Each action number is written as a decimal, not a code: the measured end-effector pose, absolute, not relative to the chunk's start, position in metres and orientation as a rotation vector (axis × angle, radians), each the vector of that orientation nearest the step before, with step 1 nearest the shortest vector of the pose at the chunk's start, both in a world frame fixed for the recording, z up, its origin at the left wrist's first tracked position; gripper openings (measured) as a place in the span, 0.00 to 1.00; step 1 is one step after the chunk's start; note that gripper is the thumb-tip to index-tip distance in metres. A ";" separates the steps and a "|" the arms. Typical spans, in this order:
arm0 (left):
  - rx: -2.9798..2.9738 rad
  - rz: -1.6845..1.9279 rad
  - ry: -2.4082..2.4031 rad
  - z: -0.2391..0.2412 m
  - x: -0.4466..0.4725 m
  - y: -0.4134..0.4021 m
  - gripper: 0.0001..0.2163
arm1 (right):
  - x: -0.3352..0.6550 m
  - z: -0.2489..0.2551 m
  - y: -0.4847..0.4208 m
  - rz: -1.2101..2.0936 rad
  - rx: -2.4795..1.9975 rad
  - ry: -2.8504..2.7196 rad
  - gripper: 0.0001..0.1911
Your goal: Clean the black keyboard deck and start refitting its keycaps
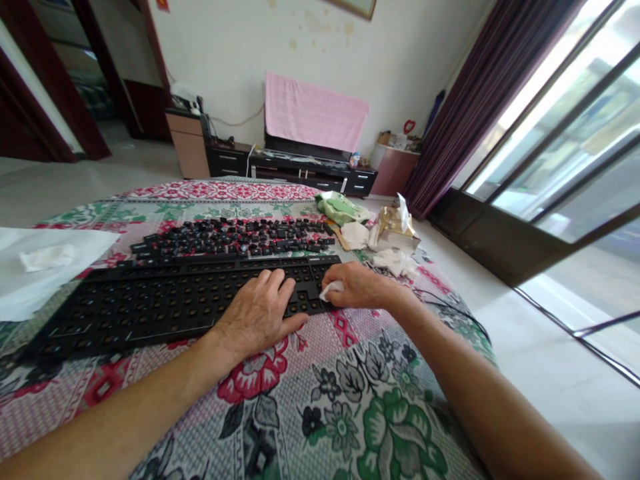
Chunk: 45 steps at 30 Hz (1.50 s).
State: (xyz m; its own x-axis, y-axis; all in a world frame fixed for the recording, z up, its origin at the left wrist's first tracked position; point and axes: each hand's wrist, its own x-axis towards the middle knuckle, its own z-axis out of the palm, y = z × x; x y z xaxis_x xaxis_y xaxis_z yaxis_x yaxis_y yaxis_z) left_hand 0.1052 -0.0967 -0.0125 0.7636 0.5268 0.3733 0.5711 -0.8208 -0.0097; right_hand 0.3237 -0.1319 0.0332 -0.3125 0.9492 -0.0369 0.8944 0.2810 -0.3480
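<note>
A black keyboard (165, 293) with its keycaps off lies across the patterned tablecloth, its bare switch sockets showing. My left hand (260, 303) rests on the keyboard's right half, fingers stretched over the frame and thumb apart at the front edge. At the right end, my right hand (355, 285) pinches a small white tissue (331, 289) against the keyboard. Part of the tissue is hidden behind the fingers. Just behind the keyboard lies a spread pile of loose black keycaps (225, 237).
White paper (95, 248) with a crumpled tissue (47, 258) lies at the left. Back right are a green packet (343, 208), a gold tissue pack (397, 223) and used tissues (396, 263). A black cable (463, 310) runs along the table's right edge.
</note>
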 end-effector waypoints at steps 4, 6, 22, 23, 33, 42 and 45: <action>-2.821 -0.523 -0.871 -0.010 0.104 -0.098 0.23 | 0.324 0.031 -0.132 0.458 -1.808 -2.308 0.10; -2.818 -0.519 -0.867 -0.008 0.104 -0.099 0.24 | 0.323 0.030 -0.133 0.456 -1.841 -2.285 0.11; -2.781 -0.553 -0.863 -0.011 0.104 -0.100 0.23 | 0.328 0.019 -0.149 0.127 -1.880 -2.233 0.12; -2.784 -0.556 -0.866 -0.011 0.104 -0.100 0.23 | 0.329 0.018 -0.151 0.121 -1.868 -2.225 0.13; -2.769 -0.581 -0.866 -0.009 0.102 -0.104 0.23 | 0.329 0.016 -0.161 0.178 -1.800 -2.100 0.12; -2.795 -0.591 -0.874 -0.010 0.101 -0.101 0.24 | 0.333 0.027 -0.166 0.306 -1.831 -2.054 0.12; -2.796 -0.594 -0.872 -0.010 0.101 -0.101 0.23 | 0.336 0.025 -0.161 0.360 -1.770 -1.952 0.13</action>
